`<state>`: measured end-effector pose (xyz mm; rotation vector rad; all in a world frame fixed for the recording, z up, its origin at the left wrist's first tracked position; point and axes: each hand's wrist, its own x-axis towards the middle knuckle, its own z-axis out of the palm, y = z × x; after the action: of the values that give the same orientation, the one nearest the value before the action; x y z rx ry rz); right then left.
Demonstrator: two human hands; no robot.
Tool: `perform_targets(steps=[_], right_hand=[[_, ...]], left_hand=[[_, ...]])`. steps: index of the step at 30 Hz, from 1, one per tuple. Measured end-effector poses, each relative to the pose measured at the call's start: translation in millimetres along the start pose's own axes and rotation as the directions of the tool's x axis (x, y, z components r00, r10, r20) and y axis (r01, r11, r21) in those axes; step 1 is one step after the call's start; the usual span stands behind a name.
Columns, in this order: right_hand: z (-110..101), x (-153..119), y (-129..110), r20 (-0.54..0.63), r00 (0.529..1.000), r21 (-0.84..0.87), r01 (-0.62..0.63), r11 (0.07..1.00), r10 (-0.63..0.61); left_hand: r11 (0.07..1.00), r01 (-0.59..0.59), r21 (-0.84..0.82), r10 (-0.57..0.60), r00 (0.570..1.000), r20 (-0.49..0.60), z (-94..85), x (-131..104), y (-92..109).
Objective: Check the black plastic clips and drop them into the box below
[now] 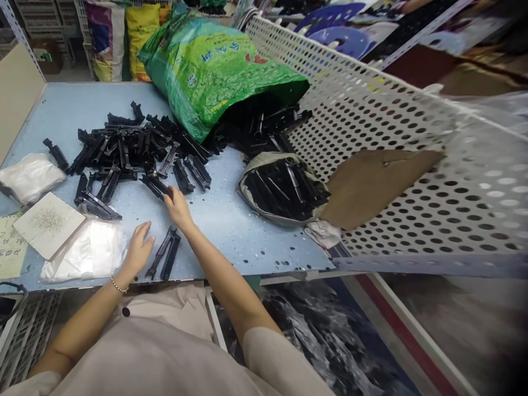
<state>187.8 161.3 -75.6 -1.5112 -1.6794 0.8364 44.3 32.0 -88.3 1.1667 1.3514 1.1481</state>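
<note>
My right hand (178, 208) has its fingers closed on the near end of a long black plastic part (154, 186), at the front edge of a heap of similar black parts (124, 144). My left hand (139, 248) is over the table with its fingers apart, holding nothing. Just right of it, near the table edge, lie two black parts (170, 254) side by side at an angle. A stack of clear plastic bags (93, 250) lies to the left of my left hand. The fingertips of my right hand are partly hidden.
A green sack (223, 66) spills more black parts at the back. A cloth-like bag (258, 206) filled with black parts stands right of my right hand. A perforated white panel (396, 126) borders the right side. At left lie a white tile (28, 225) and a wrapped bundle (31, 179).
</note>
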Motion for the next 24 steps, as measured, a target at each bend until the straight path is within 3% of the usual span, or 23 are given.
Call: perform_targets(steps=[3,5,6,8,10,12,14,16,18,19,21,23,24], right_hand=[[0.4,-47.4,-9.5,0.206,0.979,0.349,-0.062,0.935,-0.012],[-6.7,-77.2,-20.0,0.345,0.936,0.392,-0.078,0.917,-0.067],[-11.7,-86.8,-25.8,0.342,0.936,0.368,-0.051,0.928,-0.085],[-22.0,-92.6,-37.5,0.200,0.973,0.258,0.062,0.964,-0.116],[-28.6,-83.8,-47.4,0.022,0.984,0.113,0.174,0.978,-0.178],[-29.4,-69.4,-54.2,-0.036,0.979,0.065,0.204,0.977,-0.202],[-25.5,-59.4,-57.5,0.022,0.993,0.183,0.109,0.977,-0.115],[-20.8,-60.7,-57.4,0.152,0.988,0.333,-0.053,0.941,0.002],[-17.9,-74.9,-54.1,0.246,0.969,0.366,-0.090,0.926,-0.003],[-17.0,-85.8,-51.5,0.252,0.965,0.326,-0.016,0.945,-0.071],[-14.8,-110.8,-44.9,0.230,0.929,0.155,0.257,0.954,-0.288],[-11.4,-131.6,-37.7,0.260,0.840,-0.033,0.501,0.865,-0.477],[-9.5,-137.3,-34.1,0.295,0.803,-0.085,0.562,0.823,-0.518]], left_hand=[[0.929,0.036,-0.367,-0.055,0.998,-0.042,-10.5,15.1,27.7],[0.867,0.041,-0.497,-0.062,0.998,-0.026,-16.4,20.7,49.8],[0.859,0.051,-0.509,-0.061,0.998,-0.003,-18.2,20.8,59.6],[0.877,0.093,-0.472,-0.068,0.995,0.070,-19.3,16.0,74.0],[0.900,0.155,-0.408,-0.097,0.982,0.159,-17.0,7.0,79.9],[0.918,0.188,-0.349,-0.121,0.971,0.205,-13.1,-1.2,78.8],[0.940,0.164,-0.299,-0.107,0.974,0.198,-10.3,-5.1,74.5],[0.956,0.123,-0.265,-0.081,0.983,0.166,-11.3,-4.3,70.8],[0.959,0.128,-0.253,-0.095,0.986,0.138,-16.1,-0.8,69.6],[0.955,0.147,-0.259,-0.119,0.986,0.121,-19.3,1.1,69.8],[0.935,0.203,-0.293,-0.182,0.979,0.097,-25.7,4.2,70.8],[0.913,0.253,-0.321,-0.230,0.967,0.110,-31.4,6.4,70.8],[0.913,0.257,-0.318,-0.234,0.966,0.107,-34.1,7.3,69.8]])
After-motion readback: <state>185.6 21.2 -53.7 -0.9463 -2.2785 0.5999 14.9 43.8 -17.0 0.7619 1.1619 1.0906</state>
